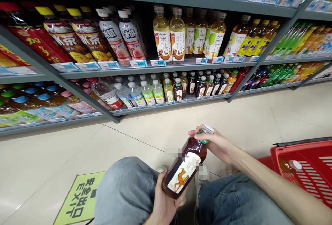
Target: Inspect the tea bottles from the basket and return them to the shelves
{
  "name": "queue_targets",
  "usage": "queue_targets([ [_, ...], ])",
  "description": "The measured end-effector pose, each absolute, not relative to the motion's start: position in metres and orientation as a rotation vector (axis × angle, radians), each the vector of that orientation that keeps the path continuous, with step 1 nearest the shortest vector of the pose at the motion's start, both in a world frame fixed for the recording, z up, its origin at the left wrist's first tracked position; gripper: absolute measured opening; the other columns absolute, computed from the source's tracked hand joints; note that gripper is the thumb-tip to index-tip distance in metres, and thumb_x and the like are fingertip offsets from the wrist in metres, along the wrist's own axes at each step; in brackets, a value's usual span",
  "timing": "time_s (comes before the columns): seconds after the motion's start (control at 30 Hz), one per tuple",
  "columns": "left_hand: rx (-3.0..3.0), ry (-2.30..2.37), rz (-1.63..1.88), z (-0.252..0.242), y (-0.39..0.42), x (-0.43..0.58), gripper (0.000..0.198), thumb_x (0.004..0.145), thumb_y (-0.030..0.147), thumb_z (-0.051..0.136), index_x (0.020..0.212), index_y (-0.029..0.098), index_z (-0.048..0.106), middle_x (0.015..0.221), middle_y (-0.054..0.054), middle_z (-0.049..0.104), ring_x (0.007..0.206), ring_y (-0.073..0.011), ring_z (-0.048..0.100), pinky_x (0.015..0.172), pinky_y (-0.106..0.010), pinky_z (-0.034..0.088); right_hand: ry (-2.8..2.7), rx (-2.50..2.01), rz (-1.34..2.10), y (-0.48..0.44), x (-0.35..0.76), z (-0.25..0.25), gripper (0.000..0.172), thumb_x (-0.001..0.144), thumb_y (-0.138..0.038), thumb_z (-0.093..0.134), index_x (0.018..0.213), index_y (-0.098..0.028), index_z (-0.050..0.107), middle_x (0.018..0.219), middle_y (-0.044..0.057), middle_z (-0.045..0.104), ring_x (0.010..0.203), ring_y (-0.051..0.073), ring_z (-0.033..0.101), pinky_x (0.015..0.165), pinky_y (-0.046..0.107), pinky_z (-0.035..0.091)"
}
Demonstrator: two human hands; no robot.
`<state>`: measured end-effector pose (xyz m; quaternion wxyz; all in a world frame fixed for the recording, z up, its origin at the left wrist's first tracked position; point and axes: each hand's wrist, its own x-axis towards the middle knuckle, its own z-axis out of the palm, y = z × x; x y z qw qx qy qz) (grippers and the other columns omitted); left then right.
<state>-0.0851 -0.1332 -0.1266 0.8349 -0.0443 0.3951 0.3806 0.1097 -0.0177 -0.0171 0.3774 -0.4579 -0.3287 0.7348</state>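
A large bottle of dark tea (185, 169) lies tilted in front of my knees, its white cap pointing up and to the right. The white label with an orange animal drawing faces me. Below, my left hand (167, 195) is closed around the bottle's base. My right hand (211, 140) grips the neck just under the cap, fingers wrapped over the green band there. Part of the label is blurred out.
Shelves of bottled drinks (177, 46) stand ahead, with price tags (157, 63) along their edges. On the right is a red shopping basket (306, 169) holding a white-capped bottle (289, 165). A yellow-green exit sign (80, 197) lies on the pale floor at left.
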Motion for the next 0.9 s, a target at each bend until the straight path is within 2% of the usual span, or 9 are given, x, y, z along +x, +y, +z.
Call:
queue_targets([
  [0.13, -0.114, 0.875, 0.855, -0.124, -0.133, -0.087, 0.063, 0.097, 0.062, 0.031, 0.084, 0.011, 0.067, 0.067, -0.012, 0.067, 0.038, -0.0088, 0.030, 0.048, -0.025, 0.019, -1.004, -1.203, 1.971, -0.020, 0.115, -0.017, 0.038, 0.061, -0.030, 0.091, 0.094, -0.024, 0.071, 0.116, 0.004, 0.072, 0.099, 0.024, 0.064, 0.076, 0.033, 0.048],
  [0.23, -0.128, 0.878, 0.846, -0.125, -0.132, -0.087, 0.063, 0.097, 0.061, 0.031, 0.083, 0.011, 0.067, 0.067, -0.012, 0.068, 0.038, -0.0093, 0.031, 0.047, -0.025, 0.019, -1.078, -1.270, 1.915, -0.021, 0.115, -0.017, 0.041, 0.060, -0.037, 0.092, 0.095, -0.024, 0.073, 0.107, 0.005, 0.074, 0.090, 0.022, 0.066, 0.067, 0.031, 0.049],
  [0.37, -0.114, 0.847, 0.795, -0.125, -0.131, -0.085, 0.065, 0.097, 0.061, 0.029, 0.085, 0.010, 0.068, 0.069, -0.011, 0.067, 0.037, -0.0095, 0.033, 0.046, -0.025, 0.019, -1.118, -1.394, 1.780, -0.020, 0.113, -0.020, 0.040, 0.067, -0.045, 0.087, 0.096, -0.021, 0.075, 0.094, 0.006, 0.075, 0.082, 0.021, 0.067, 0.060, 0.028, 0.051],
  [0.57, 0.002, 0.727, 0.755, -0.121, -0.131, -0.082, 0.066, 0.093, 0.069, 0.038, 0.098, 0.011, 0.069, 0.076, -0.011, 0.069, 0.040, -0.0086, 0.040, 0.046, -0.022, 0.020, -1.091, -1.506, 1.584, -0.014, 0.118, -0.025, 0.042, 0.071, -0.057, 0.081, 0.083, -0.019, 0.069, 0.075, 0.004, 0.070, 0.064, 0.020, 0.064, 0.048, 0.030, 0.053],
  [0.73, 0.055, 0.680, 0.766, -0.114, -0.133, -0.083, 0.070, 0.092, 0.073, 0.040, 0.109, 0.011, 0.069, 0.082, -0.013, 0.071, 0.043, -0.0099, 0.046, 0.045, -0.022, 0.025, -1.094, -1.500, 1.425, -0.010, 0.123, -0.021, 0.037, 0.074, -0.054, 0.081, 0.078, -0.020, 0.066, 0.072, 0.003, 0.070, 0.063, 0.018, 0.064, 0.052, 0.028, 0.051],
  [0.9, 0.027, 0.665, 0.779, -0.112, -0.140, -0.083, 0.069, 0.092, 0.071, 0.042, 0.101, 0.010, 0.071, 0.088, -0.015, 0.072, 0.045, -0.0095, 0.046, 0.047, -0.022, 0.028, -1.147, -1.504, 1.367, -0.009, 0.120, -0.019, 0.034, 0.074, -0.051, 0.082, 0.076, -0.021, 0.066, 0.071, 0.002, 0.069, 0.064, 0.018, 0.062, 0.054, 0.029, 0.050],
])
